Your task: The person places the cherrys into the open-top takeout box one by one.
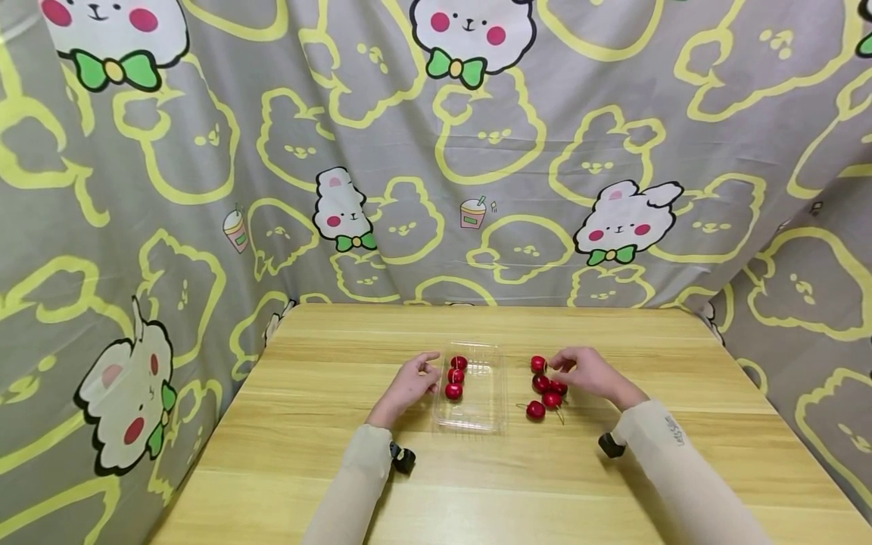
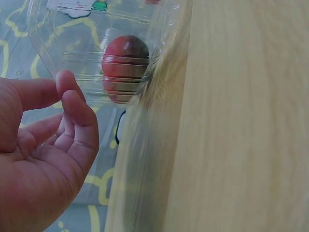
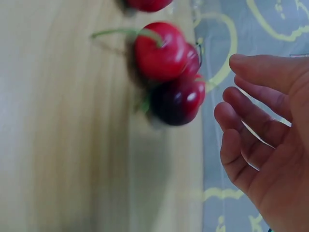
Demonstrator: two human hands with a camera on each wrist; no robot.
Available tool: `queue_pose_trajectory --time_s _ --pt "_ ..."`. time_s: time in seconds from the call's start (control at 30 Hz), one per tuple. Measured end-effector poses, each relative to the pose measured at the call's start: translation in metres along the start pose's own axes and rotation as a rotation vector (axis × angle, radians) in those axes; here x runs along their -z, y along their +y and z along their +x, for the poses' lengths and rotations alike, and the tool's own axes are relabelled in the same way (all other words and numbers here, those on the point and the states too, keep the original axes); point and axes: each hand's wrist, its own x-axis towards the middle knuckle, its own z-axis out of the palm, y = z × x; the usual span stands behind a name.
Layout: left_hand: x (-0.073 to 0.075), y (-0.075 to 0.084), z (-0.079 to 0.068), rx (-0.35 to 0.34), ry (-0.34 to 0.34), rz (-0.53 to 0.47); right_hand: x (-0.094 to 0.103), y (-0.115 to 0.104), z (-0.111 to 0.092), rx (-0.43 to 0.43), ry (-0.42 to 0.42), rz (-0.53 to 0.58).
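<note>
A clear plastic container (image 1: 487, 424) lies on the table with three red cherries (image 1: 453, 391) in a row along its left side. My left hand (image 1: 413, 378) is beside the container's left wall, its fingers loosely bent and the fingertips (image 2: 79, 106) right at the rim. To the right of the container, several loose cherries (image 1: 535, 410) with stems lie in a cluster, one of them dark red (image 3: 175, 102). My right hand (image 1: 586, 371) hovers at the far right side of this cluster, its fingers loosely curved with nothing between them.
The light wooden table (image 1: 306, 469) ends at a back edge in front of a grey patterned curtain (image 1: 409, 151), which also hangs along both sides. A black wrist camera (image 1: 403, 459) sits on the left wrist, another black camera (image 1: 611, 445) on the right.
</note>
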Motion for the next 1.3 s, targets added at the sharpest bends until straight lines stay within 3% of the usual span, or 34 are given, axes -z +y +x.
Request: queue_pose_trajectory --time_s 0.73,0.87,0.93,1.1,1.3 --pt "0.001 0.001 -0.001 0.000 0.008 -0.008 -0.005 0.022 -0.009 -0.050 -0.118 0.096" --pt "0.002 0.019 -0.011 -0.015 -0.006 -0.006 -0.006 0.026 -0.008 -0.053 -0.135 0.091" --pt "0.002 0.020 -0.011 -0.017 -0.011 -0.010 -0.006 0.026 -0.008 -0.047 -0.136 0.074" --pt "0.001 0.002 -0.001 -0.011 0.002 -0.014 -0.005 0.026 -0.010 -0.036 -0.128 0.035" --pt "0.000 -0.002 0.001 -0.006 0.017 -0.002 -0.001 0.025 -0.013 -0.038 -0.090 0.032"
